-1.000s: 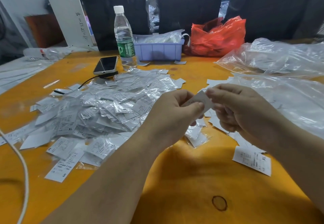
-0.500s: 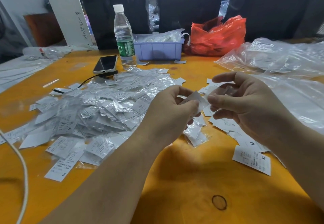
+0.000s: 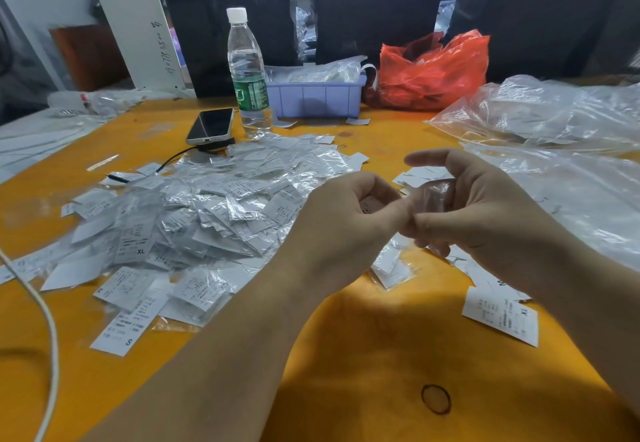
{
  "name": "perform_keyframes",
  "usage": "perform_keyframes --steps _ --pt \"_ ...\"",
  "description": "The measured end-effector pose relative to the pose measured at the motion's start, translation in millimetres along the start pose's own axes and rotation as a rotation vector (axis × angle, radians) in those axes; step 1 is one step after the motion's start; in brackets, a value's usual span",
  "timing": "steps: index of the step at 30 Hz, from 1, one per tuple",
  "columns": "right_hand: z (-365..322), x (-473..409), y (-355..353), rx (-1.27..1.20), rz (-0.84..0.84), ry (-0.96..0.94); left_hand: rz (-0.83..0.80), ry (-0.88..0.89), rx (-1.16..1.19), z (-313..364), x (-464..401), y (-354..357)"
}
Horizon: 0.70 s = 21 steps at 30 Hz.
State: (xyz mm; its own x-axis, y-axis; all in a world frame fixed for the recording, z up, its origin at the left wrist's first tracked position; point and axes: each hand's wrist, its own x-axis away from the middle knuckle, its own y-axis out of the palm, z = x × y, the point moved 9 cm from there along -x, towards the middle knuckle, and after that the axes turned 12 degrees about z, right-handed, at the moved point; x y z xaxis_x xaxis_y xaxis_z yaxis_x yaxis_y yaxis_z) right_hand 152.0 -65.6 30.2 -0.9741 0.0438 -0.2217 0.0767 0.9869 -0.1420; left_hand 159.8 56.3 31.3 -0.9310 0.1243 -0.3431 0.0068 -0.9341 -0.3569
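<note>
Orange wooden counter (image 3: 381, 389), dark hanging sheets behind it. Along the far edge stood a clear plastic water bottle (image 3: 247, 74), with a dark smartphone (image 3: 211, 125) flat just left of it. Right of the bottle sat a lilac plastic tray (image 3: 317, 99) holding clear film, then a crumpled red plastic bag (image 3: 433, 71). Large clear plastic bags (image 3: 554, 119) were piled on the right. A white cable (image 3: 48, 320) ran down the near left.

Work in hand looked like slipping labels into sleeves. The left hand (image 3: 346, 220) was curled round a white paper size label (image 3: 369, 204), of which only a corner showed between thumb and fingers. The right hand (image 3: 485, 206) pinched a small clear plastic sleeve (image 3: 434, 196) between thumb and middle fingers, index finger straight out and clear of it. Both were held above the middle of the counter, thumbs touching. The label sat at the sleeve's mouth. Couldn't tell whether it had entered, as the sleeve was blurred.

Progress, my read: well along, not finished.
- **Done:** a big heap of bagged labels (image 3: 214, 209) covered the left-centre.
- **Left:** a smaller scatter of bare labels (image 3: 415, 175) lay beyond, under and right of the hands, with one marked XL (image 3: 500, 317) nearest on the right.
- **Current piece:** mid-insert. It likely goes on the heap next, then the loose ones.
</note>
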Motion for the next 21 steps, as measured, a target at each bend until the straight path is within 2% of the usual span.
perform_keyframes --steps 5,9,13,17,21 --pt "4.9 -0.8 2.5 -0.011 -0.020 0.046 0.059 0.042 -0.048 3.1 -1.3 -6.3" --pt "6.3 -6.9 -14.2 -0.126 0.109 0.062 0.081 0.002 -0.039 -1.9 -3.0 -9.4" --pt "5.8 -11.3 -31.5 -0.222 0.225 0.061 -0.002 -0.021 -0.055 -4.2 0.1 0.3" --pt "3.1 -8.8 -28.4 -0.120 0.165 0.049 -0.008 -0.045 -0.022 -6.2 -0.6 -0.6" --pt "0.1 -4.8 -13.9 0.054 0.012 0.030 0.027 -0.072 0.047 -7.5 -4.8 -7.6"
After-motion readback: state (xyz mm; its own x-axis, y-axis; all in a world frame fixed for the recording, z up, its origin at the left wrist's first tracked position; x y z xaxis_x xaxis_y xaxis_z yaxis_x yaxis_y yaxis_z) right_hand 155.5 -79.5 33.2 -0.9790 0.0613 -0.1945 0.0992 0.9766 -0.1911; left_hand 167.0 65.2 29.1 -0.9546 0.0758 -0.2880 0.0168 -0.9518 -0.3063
